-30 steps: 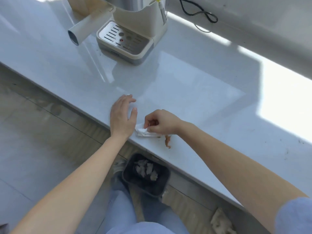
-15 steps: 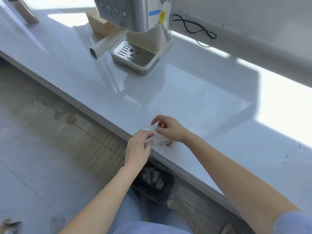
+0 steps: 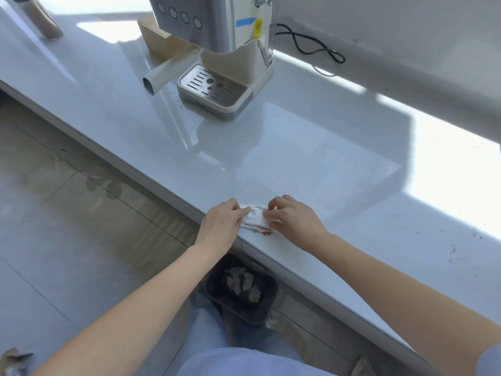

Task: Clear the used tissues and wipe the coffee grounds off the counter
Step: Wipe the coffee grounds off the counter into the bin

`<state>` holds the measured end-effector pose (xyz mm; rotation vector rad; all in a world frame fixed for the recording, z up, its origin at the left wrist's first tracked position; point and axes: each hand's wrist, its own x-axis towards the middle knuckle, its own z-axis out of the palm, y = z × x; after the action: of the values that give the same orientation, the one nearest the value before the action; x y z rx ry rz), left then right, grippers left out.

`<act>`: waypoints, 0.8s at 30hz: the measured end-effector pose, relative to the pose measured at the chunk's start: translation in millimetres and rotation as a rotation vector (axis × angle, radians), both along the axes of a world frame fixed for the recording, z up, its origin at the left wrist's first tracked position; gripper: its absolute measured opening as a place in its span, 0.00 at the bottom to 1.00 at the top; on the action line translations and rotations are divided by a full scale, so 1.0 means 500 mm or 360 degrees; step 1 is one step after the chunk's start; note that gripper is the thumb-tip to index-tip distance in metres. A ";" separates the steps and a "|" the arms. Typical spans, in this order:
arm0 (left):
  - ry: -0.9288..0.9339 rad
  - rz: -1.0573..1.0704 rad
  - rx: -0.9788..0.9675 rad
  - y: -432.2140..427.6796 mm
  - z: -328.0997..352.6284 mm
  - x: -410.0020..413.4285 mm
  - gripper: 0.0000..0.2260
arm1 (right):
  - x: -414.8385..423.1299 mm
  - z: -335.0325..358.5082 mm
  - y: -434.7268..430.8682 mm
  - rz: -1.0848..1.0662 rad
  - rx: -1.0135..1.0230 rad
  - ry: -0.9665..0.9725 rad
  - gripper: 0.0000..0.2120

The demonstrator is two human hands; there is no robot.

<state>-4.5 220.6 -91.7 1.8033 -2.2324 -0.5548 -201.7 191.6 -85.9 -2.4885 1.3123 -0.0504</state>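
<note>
A white tissue [image 3: 254, 217] lies at the front edge of the pale grey counter [image 3: 311, 164], with a brown coffee stain [image 3: 264, 231] along its near side. My left hand [image 3: 221, 225] pinches the tissue's left end and my right hand [image 3: 294, 219] pinches its right end. Both hands rest on the counter edge. Below the edge, on the floor, a dark bin [image 3: 241, 290] holds several crumpled used tissues [image 3: 242, 282]. A few dark specks of grounds [image 3: 451, 249] dot the counter at the right.
A cream and steel espresso machine [image 3: 217, 50] stands at the back, its white handle [image 3: 162, 73] sticking out to the left and a black cable [image 3: 311, 47] behind it. A wooden box [image 3: 157, 40] sits beside it. More crumpled paper [image 3: 13, 359] lies on the tiled floor.
My left hand left the bare counter and came onto the tissue's left end, joining the right hand. The view has tilted up, showing more of the machine.
</note>
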 end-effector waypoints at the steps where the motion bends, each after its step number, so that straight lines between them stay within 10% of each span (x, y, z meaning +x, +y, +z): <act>1: -0.0046 -0.0049 0.0006 -0.002 0.002 0.001 0.14 | 0.002 0.001 -0.003 -0.0013 0.0042 0.0009 0.06; 12: -0.0448 -0.0149 0.0304 0.003 0.046 -0.045 0.20 | 0.037 0.027 0.008 -0.0129 0.0193 0.0268 0.08; 24: 0.0242 0.0124 0.0837 0.019 0.055 -0.076 0.14 | 0.054 0.041 0.036 -0.0434 0.0376 0.0215 0.08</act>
<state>-42.3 229.8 -64.1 1.9770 -2.0278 -1.3122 -174.7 209.7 -65.2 -2.1359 1.6040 0.2018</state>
